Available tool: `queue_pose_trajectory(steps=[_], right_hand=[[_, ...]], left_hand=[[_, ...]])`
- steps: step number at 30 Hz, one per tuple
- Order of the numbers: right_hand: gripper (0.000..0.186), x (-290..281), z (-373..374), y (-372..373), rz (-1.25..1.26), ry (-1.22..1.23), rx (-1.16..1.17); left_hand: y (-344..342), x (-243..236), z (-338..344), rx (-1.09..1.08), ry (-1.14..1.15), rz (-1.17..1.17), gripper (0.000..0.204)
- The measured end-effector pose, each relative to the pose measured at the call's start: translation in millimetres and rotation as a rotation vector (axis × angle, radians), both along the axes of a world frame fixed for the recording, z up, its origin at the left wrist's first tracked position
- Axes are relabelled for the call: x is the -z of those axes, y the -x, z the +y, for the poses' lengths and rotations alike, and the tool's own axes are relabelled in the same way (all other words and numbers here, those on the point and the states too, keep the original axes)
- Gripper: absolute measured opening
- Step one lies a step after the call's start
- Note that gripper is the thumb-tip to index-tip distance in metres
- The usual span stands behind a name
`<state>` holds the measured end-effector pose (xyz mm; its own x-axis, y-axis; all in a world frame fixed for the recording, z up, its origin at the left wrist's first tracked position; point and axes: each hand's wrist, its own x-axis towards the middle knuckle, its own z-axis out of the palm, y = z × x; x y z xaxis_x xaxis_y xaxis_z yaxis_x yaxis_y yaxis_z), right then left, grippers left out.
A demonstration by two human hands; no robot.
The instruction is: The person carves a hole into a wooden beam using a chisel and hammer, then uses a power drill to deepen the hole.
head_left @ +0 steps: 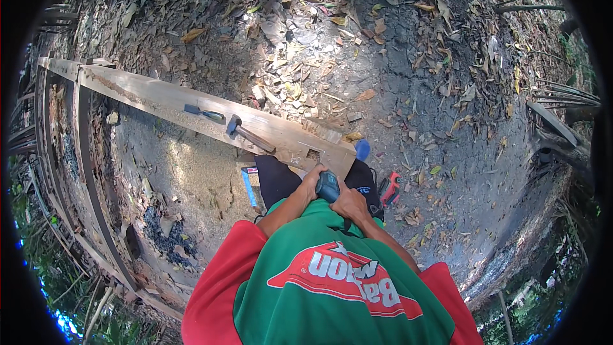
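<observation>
My left hand and my right hand are both closed round a dark teal power tool, held close to my body. Its working end is hidden, so I cannot tell its exact kind. Just beyond it lies the near end of a long wooden beam, with a dark rectangular notch cut in its face. A hammer with a wooden handle rests on the beam. Farther left along the wood is a chisel-like tool with a flat dark blade.
Posts stand under the beam's far left end. A blue strip-shaped tool is beside my left leg, and a red and black tool lies right of my legs. Dry leaves and wood chips litter the dirt. A rounded blue thing shows past the beam's end.
</observation>
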<state>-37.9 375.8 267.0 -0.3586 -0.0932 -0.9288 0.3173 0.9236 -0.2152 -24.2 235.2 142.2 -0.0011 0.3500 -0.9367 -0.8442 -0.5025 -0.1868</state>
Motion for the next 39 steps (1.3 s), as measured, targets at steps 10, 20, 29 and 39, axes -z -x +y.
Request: queue_pose_trajectory(steps=[10, 20, 29, 39], right_hand=[[0.092, -0.3, 0.0, 0.1, -0.015, -0.003, 0.003], [0.091, -6.7, -2.4, 3.3, 0.016, 0.002, -0.002], [0.090, -1.9, -1.6, 4.5, 0.011, 0.011, -0.029], [0.089, 6.6, -6.2, 12.8, 0.007, 0.004, -0.079]], left_hand=[[-2.0, 4.4, 1.0, -0.022, 0.004, -0.003, 0.028], [-5.7, 9.1, -1.1, -0.005, -0.012, 0.018, 0.027], [-3.7, 8.3, 0.0, -0.023, 0.005, 0.026, 0.026], [-2.8, 13.2, -5.7, -0.038, -0.012, 0.006, 0.030]])
